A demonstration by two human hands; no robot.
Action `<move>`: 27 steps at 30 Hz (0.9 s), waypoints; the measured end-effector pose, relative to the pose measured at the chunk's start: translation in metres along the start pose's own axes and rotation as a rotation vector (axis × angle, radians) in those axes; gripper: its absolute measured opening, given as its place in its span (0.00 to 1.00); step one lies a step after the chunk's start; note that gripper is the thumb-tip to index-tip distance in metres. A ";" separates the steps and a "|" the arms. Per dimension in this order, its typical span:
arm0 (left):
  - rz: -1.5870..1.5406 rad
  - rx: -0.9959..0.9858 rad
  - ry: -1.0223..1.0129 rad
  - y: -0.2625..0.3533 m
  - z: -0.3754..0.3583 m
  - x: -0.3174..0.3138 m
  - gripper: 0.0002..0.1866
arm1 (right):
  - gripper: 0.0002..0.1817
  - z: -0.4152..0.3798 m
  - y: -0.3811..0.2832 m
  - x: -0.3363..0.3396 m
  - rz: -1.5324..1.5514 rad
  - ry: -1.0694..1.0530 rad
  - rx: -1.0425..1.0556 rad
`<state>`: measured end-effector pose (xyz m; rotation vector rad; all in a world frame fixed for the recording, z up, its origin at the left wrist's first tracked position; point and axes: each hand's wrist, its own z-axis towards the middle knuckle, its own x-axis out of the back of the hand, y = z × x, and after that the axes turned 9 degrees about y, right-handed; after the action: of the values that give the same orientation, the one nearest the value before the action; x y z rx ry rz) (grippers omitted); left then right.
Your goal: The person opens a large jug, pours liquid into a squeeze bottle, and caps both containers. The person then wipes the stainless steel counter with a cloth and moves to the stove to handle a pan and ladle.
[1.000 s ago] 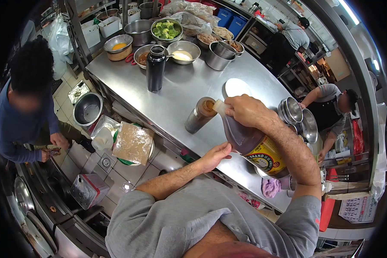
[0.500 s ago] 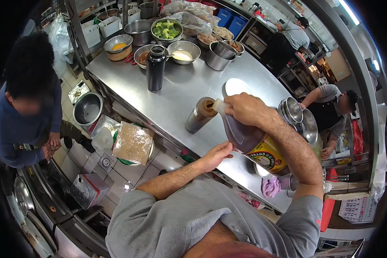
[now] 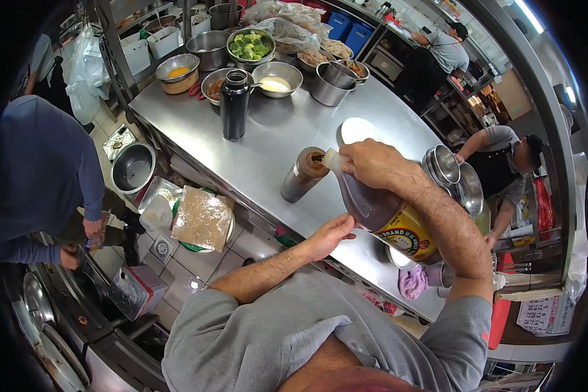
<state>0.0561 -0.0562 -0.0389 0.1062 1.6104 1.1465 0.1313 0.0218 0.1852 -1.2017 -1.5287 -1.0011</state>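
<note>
Large bottle: tilted above the steel table, its yellow label partly hidden by the right forearm. I see its mouth over the opening of the small bottle, with dark liquid between the two.

Small bottle: clear-sided, standing on the table with its top open and dark contents inside, left of the large bottle's neck.

Right hand: wrapped around the neck of the large bottle, fingers closed on it from above.

Left hand: fingers extended close together, thumb up, beside the lower side of the large bottle. From my view I cannot tell whether the fingertips touch it.

White disc: flat on the table, just beyond the right hand.

Black flask: upright with its top open, farther along the table to the left.

Food bowls: behind the flask I see a broccoli bowl and a metal bowl holding something pale.

Stacked bowls: shiny metal, right of the right forearm.

Purple cloth: crumpled, near the table's lower right end.

People nearby: a person in blue at left, and a person in a black apron at right.
</note>
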 end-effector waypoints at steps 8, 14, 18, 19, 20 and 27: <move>-0.007 0.006 0.012 0.002 -0.002 -0.004 0.28 | 0.12 0.000 -0.001 0.000 -0.010 0.001 -0.003; -0.008 0.009 0.011 0.004 -0.001 -0.005 0.28 | 0.13 -0.002 -0.006 0.007 -0.026 -0.056 -0.026; -0.014 0.007 0.003 0.004 -0.001 -0.005 0.27 | 0.13 -0.002 -0.005 0.007 -0.020 -0.061 -0.018; -0.015 0.007 0.001 0.004 -0.001 -0.005 0.27 | 0.13 -0.002 -0.004 0.006 -0.015 -0.057 -0.011; -0.016 0.009 0.002 0.002 -0.001 -0.004 0.27 | 0.13 -0.002 -0.004 0.006 -0.013 -0.058 -0.011; -0.028 0.001 0.010 0.000 0.001 -0.005 0.27 | 0.12 -0.002 -0.002 0.003 -0.012 -0.037 -0.007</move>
<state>0.0588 -0.0589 -0.0358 0.0778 1.6161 1.1263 0.1298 0.0208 0.1883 -1.2232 -1.5647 -0.9979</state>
